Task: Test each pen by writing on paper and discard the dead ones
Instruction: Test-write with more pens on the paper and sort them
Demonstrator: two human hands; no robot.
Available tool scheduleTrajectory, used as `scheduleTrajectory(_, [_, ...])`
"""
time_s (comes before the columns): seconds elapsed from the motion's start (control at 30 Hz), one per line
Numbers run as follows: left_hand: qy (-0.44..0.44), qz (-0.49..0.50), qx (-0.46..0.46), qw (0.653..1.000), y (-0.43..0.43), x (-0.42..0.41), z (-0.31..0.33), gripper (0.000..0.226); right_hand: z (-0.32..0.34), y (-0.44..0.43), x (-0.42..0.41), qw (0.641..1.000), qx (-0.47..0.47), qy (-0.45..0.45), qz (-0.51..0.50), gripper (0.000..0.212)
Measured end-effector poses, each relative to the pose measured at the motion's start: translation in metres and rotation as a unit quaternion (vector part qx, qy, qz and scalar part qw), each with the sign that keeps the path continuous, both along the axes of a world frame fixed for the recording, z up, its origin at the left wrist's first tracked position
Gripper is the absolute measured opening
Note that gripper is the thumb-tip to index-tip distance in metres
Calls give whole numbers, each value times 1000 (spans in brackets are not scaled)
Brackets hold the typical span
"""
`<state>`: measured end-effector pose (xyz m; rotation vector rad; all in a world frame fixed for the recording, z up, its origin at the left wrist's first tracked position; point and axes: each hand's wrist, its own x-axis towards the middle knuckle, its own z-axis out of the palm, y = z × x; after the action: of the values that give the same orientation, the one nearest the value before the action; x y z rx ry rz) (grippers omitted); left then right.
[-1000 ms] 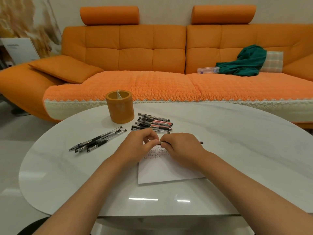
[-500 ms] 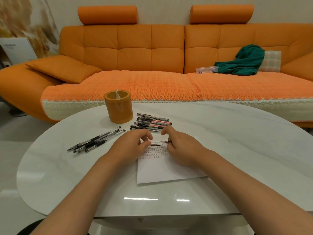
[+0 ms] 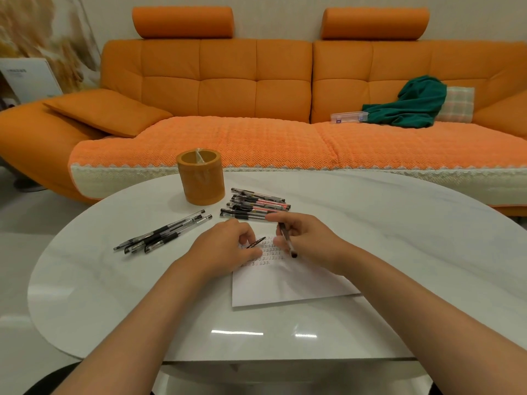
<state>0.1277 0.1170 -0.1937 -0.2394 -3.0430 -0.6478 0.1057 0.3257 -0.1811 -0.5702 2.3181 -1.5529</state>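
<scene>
A white sheet of paper (image 3: 288,283) lies on the table with rows of small written marks near its top edge. My left hand (image 3: 225,246) pinches a dark pen cap (image 3: 255,242) just above those marks. My right hand (image 3: 308,238) holds an uncapped pen (image 3: 286,241) over the paper, its dark end pointing towards me. A pile of several pens (image 3: 256,205) lies just beyond my hands. Another group of several black pens (image 3: 165,235) lies to the left.
An orange cylindrical holder (image 3: 201,181) stands behind the pens on the white oval table (image 3: 399,252). Beyond the table is an orange sofa (image 3: 256,89) with a green cloth (image 3: 413,104) and a clear plastic box (image 3: 348,116) on its seat.
My hands have pulled apart: the cap came off the pen and stays in my left hand, while my right hand has turned the pen upright over the paper.
</scene>
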Motion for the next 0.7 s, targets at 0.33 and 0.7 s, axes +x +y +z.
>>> scheduleTrajectory(0.33, [-26, 3, 4, 1000, -3, -5, -1, 25, -6, -4, 13, 999, -22, -24, -22, 19])
scheduleTrajectory(0.7, [-51, 1, -5, 999, -2, -10, -1, 39, -14, -3, 11, 999, 10, 29, 15, 11])
